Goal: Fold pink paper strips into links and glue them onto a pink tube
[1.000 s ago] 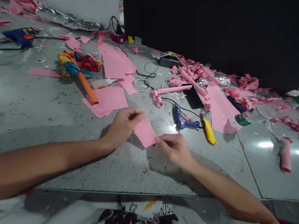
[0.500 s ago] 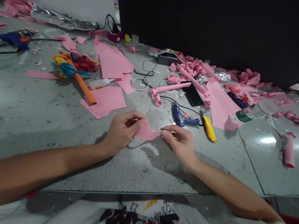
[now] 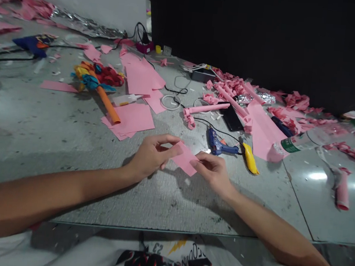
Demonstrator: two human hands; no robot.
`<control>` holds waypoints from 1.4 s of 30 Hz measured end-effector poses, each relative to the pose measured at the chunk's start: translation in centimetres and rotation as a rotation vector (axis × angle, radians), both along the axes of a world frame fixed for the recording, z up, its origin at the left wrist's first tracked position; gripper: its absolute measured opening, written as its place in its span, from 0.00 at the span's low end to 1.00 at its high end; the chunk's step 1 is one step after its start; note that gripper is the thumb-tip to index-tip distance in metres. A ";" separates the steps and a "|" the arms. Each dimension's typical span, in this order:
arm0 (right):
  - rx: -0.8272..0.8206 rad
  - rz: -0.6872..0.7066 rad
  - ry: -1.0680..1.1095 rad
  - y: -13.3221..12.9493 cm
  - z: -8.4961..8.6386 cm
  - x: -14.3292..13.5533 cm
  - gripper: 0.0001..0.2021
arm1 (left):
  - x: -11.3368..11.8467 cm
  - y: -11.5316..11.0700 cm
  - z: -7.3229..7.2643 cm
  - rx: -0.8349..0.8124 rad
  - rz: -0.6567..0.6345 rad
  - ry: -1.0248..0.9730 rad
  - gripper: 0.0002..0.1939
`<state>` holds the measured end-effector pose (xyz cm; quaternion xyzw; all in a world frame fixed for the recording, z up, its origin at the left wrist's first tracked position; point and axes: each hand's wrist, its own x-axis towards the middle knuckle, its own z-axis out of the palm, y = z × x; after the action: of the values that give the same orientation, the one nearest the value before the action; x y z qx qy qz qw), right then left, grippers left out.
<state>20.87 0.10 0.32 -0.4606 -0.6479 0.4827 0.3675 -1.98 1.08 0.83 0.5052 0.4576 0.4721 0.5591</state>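
A small pink paper piece (image 3: 185,158) is held above the grey table between my two hands. My left hand (image 3: 154,155) pinches its upper left side between thumb and fingers. At its right edge, the thumb and fingers of my right hand (image 3: 211,169) close on it. The paper lies nearly flat, tilted like a diamond. Just beyond my right hand rests a blue glue gun (image 3: 220,144), with a yellow object (image 3: 250,159) beside it. Stacked pink sheets (image 3: 135,119) lie beyond my left hand.
An orange paper tube (image 3: 108,105) with coloured paper flowers lies at left. Pink rolled tubes (image 3: 209,107), a black phone (image 3: 231,119) and crumpled pink paper lie further back. A plastic bottle (image 3: 301,140) lies at right. The table's front edge (image 3: 169,231) runs near my body.
The pink paper has gone from curved and drooping to flatter and turned like a diamond. My hands stay close together, still holding it. The view has shifted slightly.
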 end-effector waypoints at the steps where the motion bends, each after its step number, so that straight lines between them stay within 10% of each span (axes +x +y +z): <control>1: 0.005 -0.023 0.006 0.0 -0.1 0.0 0.15 | -0.1 0.2 -0.1 -0.015 0.006 -0.001 0.20; 29: -0.002 -0.122 0.169 0.5 -1.6 0.7 0.13 | -0.2 0.2 -0.3 0.030 -0.158 0.017 0.16; 36: 0.585 -0.379 0.019 -0.6 0.4 0.7 0.12 | -0.6 -0.4 -0.4 0.205 0.042 0.160 0.10; 42: 0.683 -0.165 -0.133 -1.7 0.8 0.2 0.15 | -0.5 -1.7 0.0 0.539 0.121 0.356 0.07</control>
<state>21.02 -1.64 1.14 -0.3924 -0.7550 0.1759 0.4951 -2.45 -0.60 0.79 0.6816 0.4360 0.5127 0.2873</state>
